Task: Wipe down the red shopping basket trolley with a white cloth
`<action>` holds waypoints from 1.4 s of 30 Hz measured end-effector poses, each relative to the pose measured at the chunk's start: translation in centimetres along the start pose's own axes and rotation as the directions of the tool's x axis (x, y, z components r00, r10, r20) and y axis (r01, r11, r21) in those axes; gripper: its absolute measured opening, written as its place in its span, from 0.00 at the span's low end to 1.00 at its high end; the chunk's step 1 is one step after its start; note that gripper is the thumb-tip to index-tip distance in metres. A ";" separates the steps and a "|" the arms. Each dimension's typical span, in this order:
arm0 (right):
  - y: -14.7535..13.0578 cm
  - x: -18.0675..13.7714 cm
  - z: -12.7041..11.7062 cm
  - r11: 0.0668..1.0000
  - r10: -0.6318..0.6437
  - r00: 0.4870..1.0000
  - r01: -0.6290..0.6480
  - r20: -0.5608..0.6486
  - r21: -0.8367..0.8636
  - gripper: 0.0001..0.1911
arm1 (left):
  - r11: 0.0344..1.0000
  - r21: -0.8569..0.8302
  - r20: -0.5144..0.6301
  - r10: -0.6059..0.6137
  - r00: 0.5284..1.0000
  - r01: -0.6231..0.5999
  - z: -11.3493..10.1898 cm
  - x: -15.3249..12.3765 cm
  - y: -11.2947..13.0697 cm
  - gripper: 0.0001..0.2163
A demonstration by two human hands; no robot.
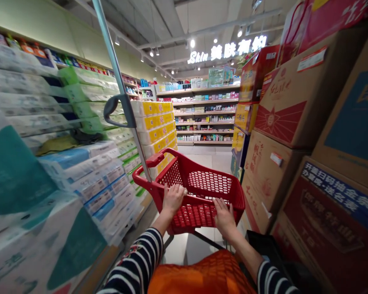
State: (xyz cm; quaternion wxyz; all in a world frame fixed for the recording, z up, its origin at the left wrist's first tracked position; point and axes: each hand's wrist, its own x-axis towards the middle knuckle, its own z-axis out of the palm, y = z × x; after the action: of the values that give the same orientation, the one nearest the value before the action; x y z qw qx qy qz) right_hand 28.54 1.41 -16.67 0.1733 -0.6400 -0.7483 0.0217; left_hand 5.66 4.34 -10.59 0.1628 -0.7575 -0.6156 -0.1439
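Observation:
A red plastic shopping cart basket (202, 185) stands in front of me in a shop aisle, and it looks empty. My left hand (172, 199) is closed over the near rim of the basket at its left corner. My right hand (224, 217) lies on the near rim further right, fingers curled over the edge. Both arms wear dark sleeves with white stripes. An orange mesh basket or bag (202, 273) sits low in front of my body, under my arms.
Packs of tissue and paper rolls (79, 163) are stacked along the left. A metal pole with a grey handle (119, 102) leans across them. Tall piles of cardboard boxes (300, 134) crowd the right. Shelves of skincare goods (205, 118) stand at the aisle's far end.

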 end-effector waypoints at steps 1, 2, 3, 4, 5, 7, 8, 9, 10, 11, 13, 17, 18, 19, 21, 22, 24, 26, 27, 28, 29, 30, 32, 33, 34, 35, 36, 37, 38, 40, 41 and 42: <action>0.1 0.0 0.0 1.000 0.007 1.000 -0.006 -0.009 0.004 0.34 | 0.999 0.032 -0.011 -0.024 1.000 0.024 -0.5 0.0 -1.3 0.16; 0.2 0.0 0.0 1.000 0.017 1.000 -0.017 -0.018 0.007 0.34 | 0.996 0.064 -0.027 -0.054 0.998 0.056 -1.1 0.0 -2.6 0.16; 0.4 0.0 0.0 1.000 0.029 0.999 -0.029 -0.029 0.009 0.34 | 0.992 0.090 -0.049 -0.085 0.995 0.089 -1.6 0.0 -3.8 0.16; 0.5 -0.1 0.0 0.999 0.040 0.998 -0.039 -0.040 0.009 0.34 | 0.987 0.105 -0.073 -0.116 0.991 0.124 -2.0 -0.1 -4.7 0.17; 0.6 -0.1 0.0 0.999 0.046 0.998 -0.046 -0.050 0.007 0.33 | 0.984 0.109 -0.084 -0.131 0.988 0.140 -2.2 -0.2 -5.3 0.17; 0.5 -0.2 0.0 0.999 0.040 0.997 -0.040 -0.063 0.004 0.33 | 0.984 0.101 -0.084 -0.135 0.987 0.143 -2.1 -0.4 -5.2 0.19; 0.4 -0.3 0.0 1.000 0.029 0.998 -0.029 -0.064 0.004 0.33 | 0.988 0.092 -0.071 -0.122 0.990 0.128 -1.6 -0.4 -4.6 0.19; 0.2 -0.3 0.0 1.000 0.017 0.998 -0.017 -0.063 0.006 0.34 | 0.991 0.082 -0.055 -0.104 0.993 0.108 -1.0 -0.5 -3.5 0.19; 0.0 -0.3 -0.1 1.000 0.004 0.998 -0.003 -0.059 0.008 0.34 | 0.994 0.069 -0.035 -0.079 0.996 0.081 -0.3 -0.6 -2.2 0.19; -0.3 -0.3 -0.2 1.000 -0.009 0.999 0.010 -0.053 0.011 0.34 | 0.998 0.050 -0.012 -0.048 0.999 0.049 0.5 -0.6 -0.7 0.18; -0.9 -0.2 -0.3 1.000 -0.026 0.999 0.026 -0.037 0.015 0.34 | 1.000 0.002 0.024 0.017 1.000 -0.017 2.0 -0.7 2.4 0.18; -1.1 0.0 -0.8 1.000 -0.029 0.999 0.029 -0.017 0.009 0.33 | 0.994 -0.069 0.035 0.091 0.995 -0.088 2.9 -0.6 5.0 0.18; -1.0 0.0 -0.9 1.000 -0.022 1.000 0.022 -0.017 0.007 0.33 | 0.994 -0.069 0.028 0.083 0.996 -0.081 2.8 -0.5 4.7 0.18; -0.8 0.0 -1.1 1.000 -0.015 1.000 0.015 -0.020 0.006 0.33 | 0.996 -0.063 0.019 0.064 0.998 -0.063 2.6 -0.5 4.1 0.18; -0.3 0.0 -1.2 1.000 0.002 1.000 -0.001 -0.026 0.010 0.34 | 0.999 -0.042 0.005 0.008 1.000 -0.008 2.3 -0.3 2.8 0.18; 0.0 0.0 -1.3 1.000 0.009 0.999 -0.008 -0.031 0.015 0.34 | 0.999 -0.032 0.000 -0.018 1.000 0.018 2.2 -0.3 2.3 0.18; 0.4 -0.1 -1.4 0.999 0.022 0.999 -0.021 -0.047 0.031 0.34 | 0.999 -0.028 -0.003 -0.031 1.000 0.031 2.4 -0.2 2.2 0.18; 0.8 -0.2 -1.6 0.998 0.034 0.997 -0.031 -0.071 0.053 0.33 | 0.999 -0.049 0.001 0.000 1.000 0.000 2.8 -0.2 3.5 0.18; 0.9 -0.3 -1.7 0.998 0.038 0.996 -0.033 -0.084 0.062 0.33 | 0.998 -0.065 0.008 0.028 1.000 -0.028 3.1 -0.2 4.7 0.19; 1.1 -0.4 -1.7 0.997 0.040 0.995 -0.034 -0.095 0.069 0.33 | 0.995 -0.082 0.019 0.062 0.998 -0.060 3.4 -0.2 6.0 0.19; 1.2 -0.4 -1.8 0.997 0.043 0.994 -0.035 -0.104 0.074 0.33 | 0.991 -0.099 0.032 0.096 0.995 -0.092 3.6 -0.2 7.5 0.19; 1.3 -0.5 -1.8 0.996 0.045 0.993 -0.037 -0.112 0.077 0.33 | 0.986 -0.116 0.044 0.129 0.991 -0.123 3.8 -0.1 9.0 0.19; 1.6 -0.6 -1.8 0.996 0.049 0.991 -0.039 -0.128 0.080 0.33 | 0.972 -0.148 0.061 0.191 0.980 -0.180 4.0 -0.1 11.6 0.20; 1.8 -0.7 -1.8 0.996 0.050 0.989 -0.039 -0.137 0.080 0.33 | 0.966 -0.163 0.064 0.214 0.975 -0.202 4.1 0.0 12.5 0.20; 1.9 -0.7 -1.8 0.996 0.050 0.988 -0.038 -0.146 0.082 0.33 | 0.960 -0.175 0.065 0.233 0.970 -0.219 4.1 0.0 13.1 0.20; 2.0 -0.7 -1.8 0.996 0.048 0.987 -0.036 -0.154 0.084 0.33 | 0.955 -0.183 0.066 0.249 0.966 -0.234 4.0 0.0 13.2 0.20; 2.2 -0.7 -1.8 0.996 0.049 0.986 -0.035 -0.160 0.088 0.33 | 0.953 -0.186 0.066 0.257 0.964 -0.241 3.9 0.0 12.9 0.20; 2.2 -0.7 -1.8 0.995 0.050 0.985 -0.035 -0.163 0.093 0.33 | 0.955 -0.181 0.066 0.252 0.966 -0.236 3.9 0.0 12.2 0.20; 2.3 -0.7 -1.8 0.994 0.053 0.985 -0.037 -0.167 0.101 0.33 | 0.960 -0.171 0.065 0.233 0.970 -0.219 3.8 -0.1 11.2 0.20; 2.3 -0.6 -1.8 0.992 0.059 0.983 -0.039 -0.172 0.116 0.33 | 0.979 -0.136 0.057 0.160 0.986 -0.151 3.5 -0.3 8.6 0.20; 2.2 -0.6 -1.8 0.992 0.060 0.983 -0.039 -0.172 0.123 0.33 | 0.987 -0.116 0.051 0.113 0.992 -0.107 3.4 -0.3 7.3 0.19; 2.1 -0.7 -1.9 0.991 0.061 0.983 -0.039 -0.172 0.128 0.33 | 0.993 -0.100 0.046 0.072 0.996 -0.067 3.3 -0.4 6.2 0.19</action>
State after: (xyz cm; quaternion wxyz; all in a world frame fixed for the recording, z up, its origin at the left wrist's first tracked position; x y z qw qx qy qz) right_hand 31.17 0.79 -15.62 0.2772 -0.6459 -0.7111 0.0160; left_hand 11.74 4.18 -14.21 0.1150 -0.7889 -0.5848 -0.1496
